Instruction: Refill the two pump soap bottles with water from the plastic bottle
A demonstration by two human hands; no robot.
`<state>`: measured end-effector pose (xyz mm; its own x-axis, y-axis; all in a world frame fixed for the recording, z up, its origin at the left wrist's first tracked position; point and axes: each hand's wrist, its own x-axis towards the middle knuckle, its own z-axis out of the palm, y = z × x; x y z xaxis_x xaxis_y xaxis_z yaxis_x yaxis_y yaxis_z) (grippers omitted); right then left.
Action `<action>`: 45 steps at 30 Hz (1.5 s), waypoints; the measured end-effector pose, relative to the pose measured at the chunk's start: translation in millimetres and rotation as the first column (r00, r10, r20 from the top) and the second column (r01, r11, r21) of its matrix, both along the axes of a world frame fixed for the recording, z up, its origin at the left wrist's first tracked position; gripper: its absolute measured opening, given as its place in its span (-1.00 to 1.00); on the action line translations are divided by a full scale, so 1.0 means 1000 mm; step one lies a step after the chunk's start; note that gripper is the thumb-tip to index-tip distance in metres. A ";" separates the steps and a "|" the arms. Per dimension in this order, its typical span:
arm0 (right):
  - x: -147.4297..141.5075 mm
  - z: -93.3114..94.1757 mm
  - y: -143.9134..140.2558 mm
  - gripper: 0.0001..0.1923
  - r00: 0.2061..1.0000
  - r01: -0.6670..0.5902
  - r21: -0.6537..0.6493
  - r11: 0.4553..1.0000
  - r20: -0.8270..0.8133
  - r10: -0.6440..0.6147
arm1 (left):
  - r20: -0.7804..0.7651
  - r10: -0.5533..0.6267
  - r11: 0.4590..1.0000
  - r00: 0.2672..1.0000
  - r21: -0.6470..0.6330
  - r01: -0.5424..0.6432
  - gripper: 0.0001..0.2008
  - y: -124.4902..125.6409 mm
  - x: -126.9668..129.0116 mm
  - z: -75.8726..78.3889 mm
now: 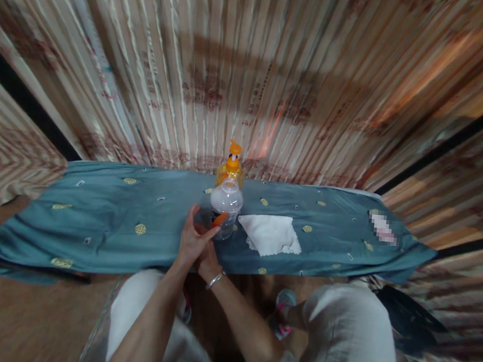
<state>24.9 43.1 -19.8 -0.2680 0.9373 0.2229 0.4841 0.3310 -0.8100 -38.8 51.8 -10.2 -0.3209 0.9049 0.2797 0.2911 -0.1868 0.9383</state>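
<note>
Working with both hands at the left side of a clear plastic bottle (231, 202), near the middle of the table (107, 214).

Item: clear bottle, the thing being handled; roughly upright, narrow neck upward, no cap seen on it, base nearer the front edge than the back.
Item: orange piece (220, 219), low against the bottle, beside the left thumb; label or loose part, cannot tell.
Item: left hand (194, 238), fingers raised and parted from the thumb, which points at the bottle; contact uncertain, grip cannot be told.
Item: right hand (208, 261), bracelet (214, 280) at the wrist, partly hidden below the left; fingers unseen, grip likewise cannot be told.
Item: pump bottle (230, 171), orange top, directly behind, toward the back edge.
Item: white cloth (269, 234), just right of the clear bottle.
Item: blurred-out object (383, 227), near the right end.

Step, as judged: close two-handed handling of the bottle.
Next move, as judged: calls for a steady hold on its thin wall, clear of the pump bottle.
</note>
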 end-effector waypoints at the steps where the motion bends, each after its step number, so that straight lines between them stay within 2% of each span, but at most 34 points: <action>1: 0.004 0.000 -0.006 -0.54 1.000 -0.011 0.008 1.000 0.004 0.011 | -0.004 -0.013 1.000 1.000 -0.003 0.013 -0.09 0.000 0.001 0.000; 5: 0.033 -0.002 -0.045 -0.42 0.990 -0.077 0.109 0.991 0.127 0.063 | 0.022 -0.060 0.998 0.998 -0.002 0.060 -0.09 -0.001 0.005 -0.002; 9: 0.073 -0.003 -0.088 -0.56 0.986 0.061 0.121 0.991 0.150 -0.079 | 0.113 -0.084 0.996 0.990 0.046 0.080 -0.21 -0.003 0.006 -0.002; 12: 0.106 0.013 -0.096 -0.62 0.987 0.140 0.077 0.987 0.063 -0.145 | 0.119 -0.112 0.989 0.987 0.105 0.099 -0.15 -0.007 0.008 0.001; 15: 0.135 0.049 -0.078 -0.69 0.975 0.219 0.020 0.975 -0.033 -0.219 | 0.088 -0.130 0.983 0.988 0.142 0.117 -0.09 -0.010 0.010 0.008; 17: 0.149 0.077 -0.057 -0.71 0.963 0.260 0.011 0.965 -0.076 -0.259 | 0.142 -0.102 0.987 0.985 0.135 0.083 -0.18 -0.006 0.011 0.015; 21: 0.163 0.125 -0.014 -0.70 0.963 0.257 0.078 0.963 -0.099 -0.249 | 0.312 -0.009 0.997 0.950 0.075 -0.015 -0.42 0.020 0.011 0.038; 24: 0.163 0.145 0.013 -0.70 0.975 0.208 0.146 0.967 -0.111 -0.193 | 0.386 -0.043 0.997 0.922 0.075 0.015 -0.46 0.042 0.012 0.054; 26: 0.159 0.150 0.031 -0.71 0.977 0.202 0.206 0.958 -0.108 -0.183 | 0.392 -0.073 0.994 0.917 0.099 0.037 -0.45 0.049 0.014 0.057; 28: 0.153 0.153 0.051 -0.69 0.977 0.208 0.265 0.941 -0.096 -0.189 | 0.380 -0.081 0.993 0.921 0.112 0.041 -0.40 0.049 0.017 0.054; 31: 0.142 0.154 0.083 -0.48 0.983 0.183 0.318 0.930 -0.043 -0.179 | 0.371 -0.026 0.998 0.928 0.058 0.005 -0.37 0.041 0.019 0.042; 34: 0.129 0.155 0.114 -0.35 0.993 0.104 0.331 0.938 0.012 -0.114 | 0.351 -0.032 0.998 0.936 0.059 0.012 -0.38 0.035 0.018 0.036; 36: 0.121 0.154 0.130 -0.38 0.997 0.042 0.337 0.940 0.044 -0.060 | 0.319 -0.042 0.996 0.947 0.087 0.015 -0.36 0.034 0.018 0.036; 39: 0.113 0.152 0.146 -0.54 0.996 -0.035 0.320 0.947 0.094 0.006 | 0.253 -0.053 0.993 0.966 0.118 0.024 -0.35 0.033 0.018 0.038; 42: 0.113 0.152 0.150 -0.56 0.996 -0.052 0.297 0.953 0.079 0.030 | 0.135 -0.056 0.982 0.989 0.185 0.031 -0.37 0.027 0.016 0.042; 45: 0.122 0.155 0.150 -0.56 0.999 -0.027 0.298 0.954 0.030 0.019 | -0.061 -0.034 0.951 0.998 0.306 0.052 -0.38 0.018 0.009 0.051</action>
<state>146.7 192.8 135.0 -0.2983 0.8226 0.4841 0.4932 0.5671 -0.6597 -29.7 69.4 40.7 -0.2601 0.7852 0.5620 0.3256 -0.4767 0.8166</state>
